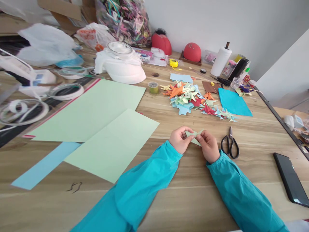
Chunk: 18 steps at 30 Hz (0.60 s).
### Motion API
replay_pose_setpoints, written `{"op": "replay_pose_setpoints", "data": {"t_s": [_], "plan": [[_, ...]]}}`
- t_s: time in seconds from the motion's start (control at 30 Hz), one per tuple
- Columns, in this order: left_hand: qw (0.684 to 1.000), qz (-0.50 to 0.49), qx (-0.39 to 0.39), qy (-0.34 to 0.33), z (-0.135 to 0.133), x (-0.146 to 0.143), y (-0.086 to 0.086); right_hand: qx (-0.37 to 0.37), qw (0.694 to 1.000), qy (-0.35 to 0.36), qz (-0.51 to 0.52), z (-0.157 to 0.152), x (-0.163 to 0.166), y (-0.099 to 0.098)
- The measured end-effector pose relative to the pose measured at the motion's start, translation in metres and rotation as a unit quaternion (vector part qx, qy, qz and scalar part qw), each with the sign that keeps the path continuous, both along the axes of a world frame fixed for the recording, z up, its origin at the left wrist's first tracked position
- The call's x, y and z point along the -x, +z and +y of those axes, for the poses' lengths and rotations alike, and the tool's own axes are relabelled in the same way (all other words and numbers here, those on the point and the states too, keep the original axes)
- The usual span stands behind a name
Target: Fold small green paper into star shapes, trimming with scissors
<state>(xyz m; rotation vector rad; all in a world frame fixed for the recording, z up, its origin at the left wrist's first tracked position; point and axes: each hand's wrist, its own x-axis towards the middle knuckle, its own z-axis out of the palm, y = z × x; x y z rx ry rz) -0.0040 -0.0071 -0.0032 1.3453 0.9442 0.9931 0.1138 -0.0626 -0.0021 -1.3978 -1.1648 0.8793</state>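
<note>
Both hands pinch one small folded piece of pale green paper [194, 134] just above the wooden table [183, 190]. My left hand [179, 140] grips its left side with fingers curled. On its right side my right hand [209, 145] is closed too. Both arms wear teal sleeves. A pile of folded paper shapes [193, 100] in green, orange, red and blue lies beyond the hands. Black scissors [230, 145] lie shut just right of my right hand.
Two large pale green sheets [96, 109] and a blue strip [43, 166] lie to the left. A teal sheet [234, 102] and a dark phone [291, 178] sit on the right. Tape rolls [66, 91], bags, a white container [120, 66] and a paper roll [220, 61] crowd the back.
</note>
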Motion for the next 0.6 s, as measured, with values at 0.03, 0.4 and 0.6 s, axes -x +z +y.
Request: {"op": "replay_pose_setpoints", "data": {"t_s": [0.03,0.4,0.6], "plan": [[1.000,-0.002,0.005,-0.003,0.0001,0.0001,0.0004,0.002,1.000,0.004,0.005,0.0001,0.0000,-0.0001],[0.993,-0.076,0.073,-0.055,0.0045,0.0018,0.0022,0.028,0.991,0.050,0.119,0.0010,-0.0032,0.0063],[0.999,-0.024,0.034,-0.018,0.0021,0.0019,0.0067,0.028,0.991,0.015,0.129,0.0019,-0.0006,0.0052]]}}
